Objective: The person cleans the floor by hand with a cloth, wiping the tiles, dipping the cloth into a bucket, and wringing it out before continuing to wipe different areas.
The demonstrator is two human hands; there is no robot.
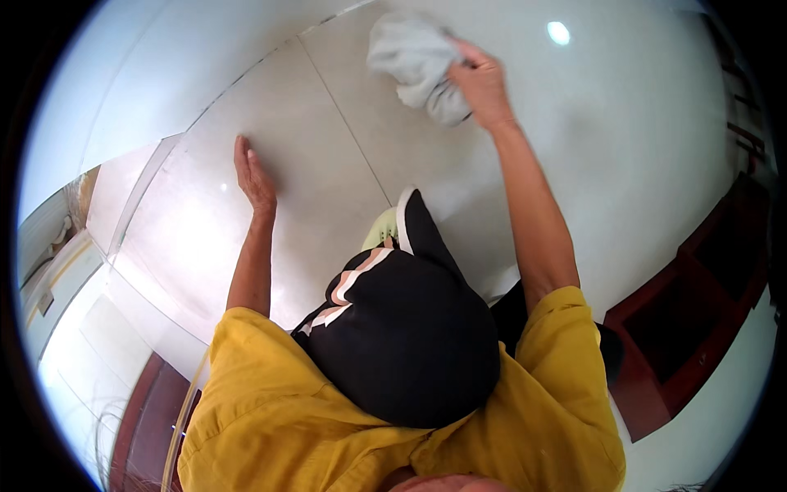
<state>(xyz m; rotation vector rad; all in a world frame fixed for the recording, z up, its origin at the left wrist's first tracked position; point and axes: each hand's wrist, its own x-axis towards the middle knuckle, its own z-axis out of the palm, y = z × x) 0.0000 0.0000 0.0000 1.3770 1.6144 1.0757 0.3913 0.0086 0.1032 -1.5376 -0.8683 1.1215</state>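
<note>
Clamped on a bunched grey cloth [414,70], a person's right hand [482,84] reaches far out over a pale tiled floor [311,156].

The cloth lies mostly to the left of the grip, pinched at its right edge, its soft, matte bulk crumpled into loose folds and slightly blurred. The left hand [256,176] is empty, turned edge-on with fingers straight and close together, well apart from the cloth; whether it touches the floor cannot be told. Smooth, glossy tile, cut by a thin straight seam, throws back a bright oval reflection [558,33]. Below are a mustard-yellow shirt [303,394], black trousers [410,336] with white and peach stripes, and a pale yellow-green shoe [379,231].
</note>
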